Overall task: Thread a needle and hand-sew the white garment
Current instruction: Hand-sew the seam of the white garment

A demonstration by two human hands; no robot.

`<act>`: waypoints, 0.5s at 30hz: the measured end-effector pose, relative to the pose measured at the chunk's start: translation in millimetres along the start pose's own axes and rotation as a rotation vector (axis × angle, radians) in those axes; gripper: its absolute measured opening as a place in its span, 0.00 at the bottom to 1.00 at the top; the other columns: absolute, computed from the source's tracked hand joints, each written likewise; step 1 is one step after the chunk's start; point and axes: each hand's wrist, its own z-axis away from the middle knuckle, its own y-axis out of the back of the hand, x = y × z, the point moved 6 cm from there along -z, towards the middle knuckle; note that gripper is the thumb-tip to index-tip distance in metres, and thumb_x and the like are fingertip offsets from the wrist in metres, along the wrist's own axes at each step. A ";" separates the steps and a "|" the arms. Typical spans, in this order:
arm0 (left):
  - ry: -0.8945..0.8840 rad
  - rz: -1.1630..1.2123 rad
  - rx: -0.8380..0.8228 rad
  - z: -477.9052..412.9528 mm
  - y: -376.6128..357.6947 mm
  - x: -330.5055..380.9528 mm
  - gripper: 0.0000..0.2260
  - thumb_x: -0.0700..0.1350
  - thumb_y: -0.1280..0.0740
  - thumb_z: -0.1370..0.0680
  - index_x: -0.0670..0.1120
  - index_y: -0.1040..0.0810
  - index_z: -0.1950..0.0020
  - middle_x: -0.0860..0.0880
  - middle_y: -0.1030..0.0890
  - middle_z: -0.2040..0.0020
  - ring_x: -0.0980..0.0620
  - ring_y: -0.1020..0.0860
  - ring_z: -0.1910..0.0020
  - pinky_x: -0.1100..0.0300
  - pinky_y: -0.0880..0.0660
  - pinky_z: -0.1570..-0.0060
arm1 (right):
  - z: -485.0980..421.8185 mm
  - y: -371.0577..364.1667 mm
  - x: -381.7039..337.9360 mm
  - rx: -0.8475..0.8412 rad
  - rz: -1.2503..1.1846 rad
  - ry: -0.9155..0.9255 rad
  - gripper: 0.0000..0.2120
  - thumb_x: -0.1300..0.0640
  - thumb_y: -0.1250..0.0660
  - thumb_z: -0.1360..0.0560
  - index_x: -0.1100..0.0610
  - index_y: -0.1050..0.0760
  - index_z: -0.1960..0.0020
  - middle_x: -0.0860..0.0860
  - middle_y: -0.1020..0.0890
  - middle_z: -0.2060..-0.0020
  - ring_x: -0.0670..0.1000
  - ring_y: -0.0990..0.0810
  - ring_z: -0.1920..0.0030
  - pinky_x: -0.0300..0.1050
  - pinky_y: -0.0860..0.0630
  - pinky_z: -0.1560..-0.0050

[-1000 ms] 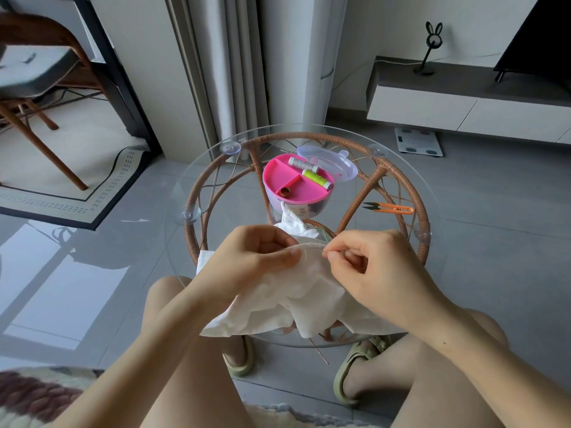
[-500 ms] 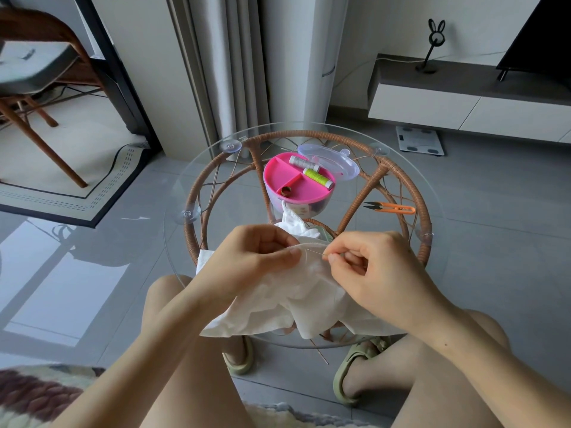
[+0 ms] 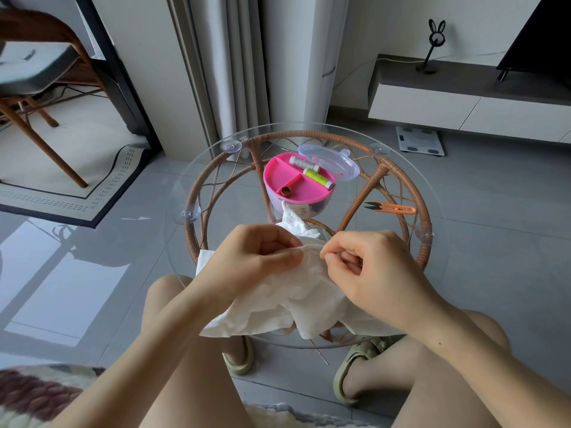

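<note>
The white garment [image 3: 278, 304] lies bunched on the near edge of the round glass table [image 3: 191, 168] and hangs over my knees. My left hand [image 3: 256, 257] grips a fold of the cloth at its top edge. My right hand [image 3: 370, 267] pinches a thin needle [image 3: 316, 251] between thumb and forefinger, its tip stuck in the fold right beside my left fingertips. The thread is too fine to make out.
A pink sewing box [image 3: 296, 186] with a grey spool [image 3: 301, 163], a green spool [image 3: 318, 178] and a clear lid [image 3: 332, 160] stands at the table's middle. Orange thread snips [image 3: 391, 208] lie at the right. A chair stands far left, a TV bench far right.
Both hands stay almost where they were; the right hand has shifted the needle slightly at the fold. The camera view has tilted a little.
</note>
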 end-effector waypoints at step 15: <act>0.016 -0.061 0.010 0.2 0.3 1.8 0.03 0.39 0.29 0.26 0.43 0.17 0.60 0.47 0.17 0.65 0.53 0.21 0.66 0.60 0.25 0.63 | -2.8 -3.4 15.6 -0.073 -0.254 -0.144 0.06 0.65 0.32 0.27 0.59 0.18 0.61 0.42 0.26 0.77 0.42 0.27 0.72 0.30 0.32 0.68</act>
